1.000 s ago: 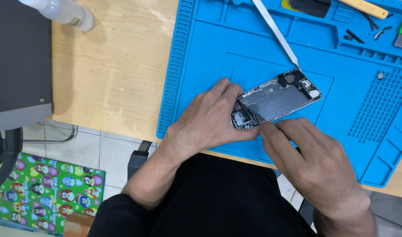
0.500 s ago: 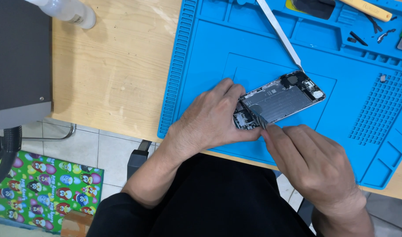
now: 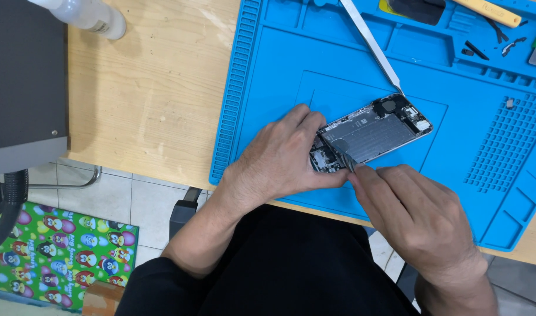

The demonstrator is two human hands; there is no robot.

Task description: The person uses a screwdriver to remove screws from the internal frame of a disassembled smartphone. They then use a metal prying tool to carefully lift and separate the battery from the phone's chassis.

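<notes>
Wooden table [image 3: 151, 99], pale tiled floor [image 3: 112, 202] beneath.

Just one head-mounted cam here, looking pretty much straight down from close up at the blue silicone work mat [image 3: 268, 88] on the pale wooden desk [image 3: 156, 99], floor tiles showing bottom-left.

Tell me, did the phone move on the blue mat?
No. The phone keeps its place on the blue mat, its top corner at the tip of the long metal tool, with the left hand holding it.
</notes>
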